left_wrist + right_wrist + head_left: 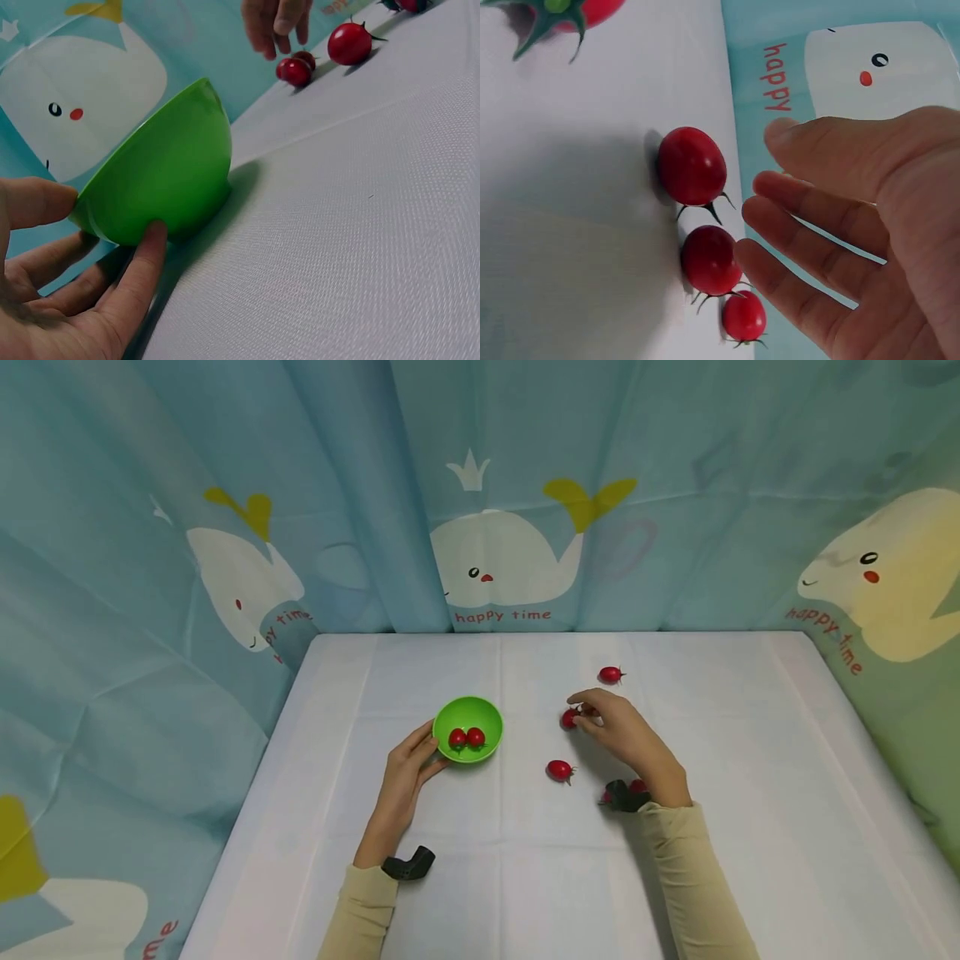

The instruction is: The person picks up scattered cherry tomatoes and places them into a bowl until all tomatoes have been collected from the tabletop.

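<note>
A small green bowl [467, 703] stands left of the table's middle, with two red cherry tomatoes [467, 738] inside. My left hand [405, 774] holds the bowl from its left side; in the left wrist view one finger meets the rim and the thumb [148, 259] lies low on the outer wall. My right hand [618, 731] hovers right at a cherry tomato [568, 719], its fingers spread and loosely bent. In the right wrist view a gap shows between its thumb [817, 146] and fingers, with nothing held there.
One cherry tomato [611, 675] lies farther back and another [559, 770] nearer the front. More red [637, 786] shows beside the black wrist camera [624, 797], partly covered. A whale-print curtain [510, 560] hangs behind the white-covered table [465, 893].
</note>
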Demonstrator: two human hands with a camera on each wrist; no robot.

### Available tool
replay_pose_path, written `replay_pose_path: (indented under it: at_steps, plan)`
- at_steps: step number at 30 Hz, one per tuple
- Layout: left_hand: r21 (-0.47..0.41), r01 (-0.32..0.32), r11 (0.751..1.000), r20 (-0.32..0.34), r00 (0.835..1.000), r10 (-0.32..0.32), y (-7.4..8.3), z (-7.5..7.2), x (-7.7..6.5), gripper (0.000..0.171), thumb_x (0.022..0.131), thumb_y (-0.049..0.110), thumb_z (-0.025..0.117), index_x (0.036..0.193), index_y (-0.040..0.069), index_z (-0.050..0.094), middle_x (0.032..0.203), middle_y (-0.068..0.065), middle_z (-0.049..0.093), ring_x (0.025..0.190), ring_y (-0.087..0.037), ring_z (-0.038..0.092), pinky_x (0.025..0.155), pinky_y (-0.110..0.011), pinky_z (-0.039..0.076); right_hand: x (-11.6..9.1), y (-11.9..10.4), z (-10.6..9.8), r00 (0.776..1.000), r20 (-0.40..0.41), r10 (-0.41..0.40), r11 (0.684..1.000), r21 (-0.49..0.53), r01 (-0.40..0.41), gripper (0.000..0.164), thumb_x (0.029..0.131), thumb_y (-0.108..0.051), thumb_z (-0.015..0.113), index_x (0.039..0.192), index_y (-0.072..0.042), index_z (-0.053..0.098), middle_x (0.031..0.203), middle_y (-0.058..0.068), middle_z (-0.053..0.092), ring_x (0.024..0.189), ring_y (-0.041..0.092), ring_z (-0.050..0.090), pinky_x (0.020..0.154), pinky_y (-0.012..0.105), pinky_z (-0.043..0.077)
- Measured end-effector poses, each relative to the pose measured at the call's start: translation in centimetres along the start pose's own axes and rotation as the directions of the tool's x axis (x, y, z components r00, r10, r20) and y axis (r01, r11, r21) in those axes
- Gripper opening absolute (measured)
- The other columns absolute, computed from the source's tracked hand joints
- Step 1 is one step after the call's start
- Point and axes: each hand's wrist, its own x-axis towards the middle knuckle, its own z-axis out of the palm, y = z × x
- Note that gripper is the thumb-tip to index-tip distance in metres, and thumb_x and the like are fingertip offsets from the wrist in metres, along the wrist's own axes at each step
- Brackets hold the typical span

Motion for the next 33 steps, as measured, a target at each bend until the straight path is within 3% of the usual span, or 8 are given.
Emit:
replay_pose_path:
  at_steps: [7, 14, 33]
  plan:
    - [0.009, -0.004, 1.000, 0.007, 1.000, 0.004, 0.0, 0.0, 0.0, 0.045, 0.102, 0.026, 0.054, 0.146, 0.017, 0.046, 0.152, -0.003, 0.042, 0.137, -0.020, 0.048, 0.102, -0.028, 0.055, 0.2, 0.2, 0.6, 0.999, 0.025, 0.031, 0.999, -0.022, -0.030, 0.029, 0.091, -0.006, 0.067, 0.120, -0.003, 0.064, 0.118, 0.014, 0.067, 0.099, 0.027, 0.062, 0.092, 0.047, 0.058]
    - [0.012, -0.003, 1.000, 0.001, 1.000, 0.003, 0.0, 0.0, -0.1, 0.045, 0.102, 0.026, 0.054, 0.146, 0.017, 0.047, 0.152, -0.002, 0.043, 0.137, -0.020, 0.048, 0.102, -0.028, 0.055, 0.1, 0.4, 1.1, 1.000, 0.016, -0.007, 0.999, -0.045, 0.008, 0.028, 0.089, -0.001, 0.069, 0.116, -0.002, 0.065, 0.105, 0.013, 0.066, 0.090, 0.025, 0.058, 0.084, 0.043, 0.058]
    - [-0.003, -0.010, 1.000, 0.000, 1.000, 0.010, -0.1, 0.0, -0.1, 0.047, 0.102, 0.028, 0.056, 0.146, 0.017, 0.047, 0.152, -0.003, 0.043, 0.138, -0.020, 0.048, 0.102, -0.029, 0.055, 0.2, 0.6, 1.9, 1.000, 0.022, -0.005, 0.996, -0.091, 0.007, 0.029, 0.086, -0.002, 0.073, 0.114, -0.005, 0.067, 0.102, 0.010, 0.065, 0.086, 0.021, 0.057, 0.078, 0.036, 0.055]
